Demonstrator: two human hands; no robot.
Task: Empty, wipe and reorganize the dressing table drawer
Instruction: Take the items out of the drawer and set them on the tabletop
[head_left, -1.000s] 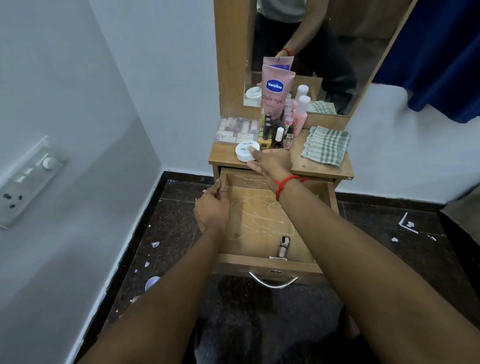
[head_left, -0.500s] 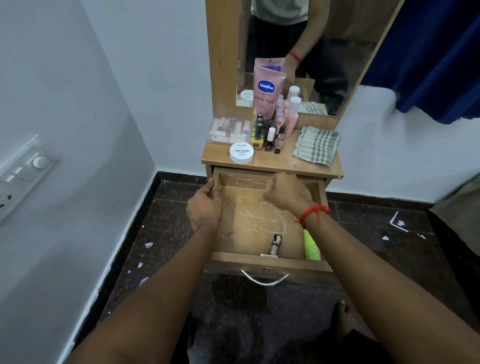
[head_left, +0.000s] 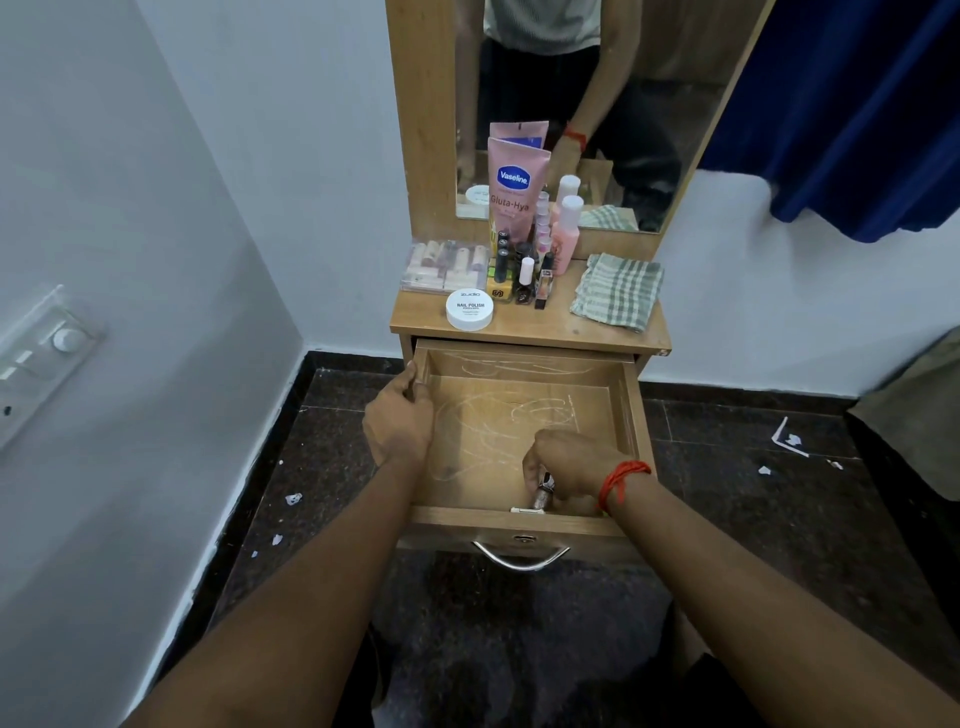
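Note:
The wooden drawer (head_left: 631, 415) of the dressing table stands pulled out, its floor marked with pale scribbles. My left hand (head_left: 399, 423) grips the drawer's left wall. Down at the front of the drawer, my right hand (head_left: 569, 467), with a red thread on the wrist, curls round a small nail polish bottle (head_left: 543, 493). On the tabletop stand a white round nail polish remover tub (head_left: 469, 310), a pink Vaseline tube (head_left: 514, 192), several small bottles (head_left: 524, 278), a clear box of lipsticks (head_left: 444, 265) and a folded green checked cloth (head_left: 618, 291).
A mirror (head_left: 639, 104) rises behind the tabletop. A white wall with a switch panel (head_left: 36, 358) is at the left, a blue curtain (head_left: 857, 114) at the upper right. Scraps of white paper lie on the dark floor (head_left: 753, 467). The drawer's metal handle (head_left: 519, 558) faces me.
My right hand left the white tub on the tabletop, came back down into the drawer and closed on the small bottle at its front. The left hand stayed on the drawer wall.

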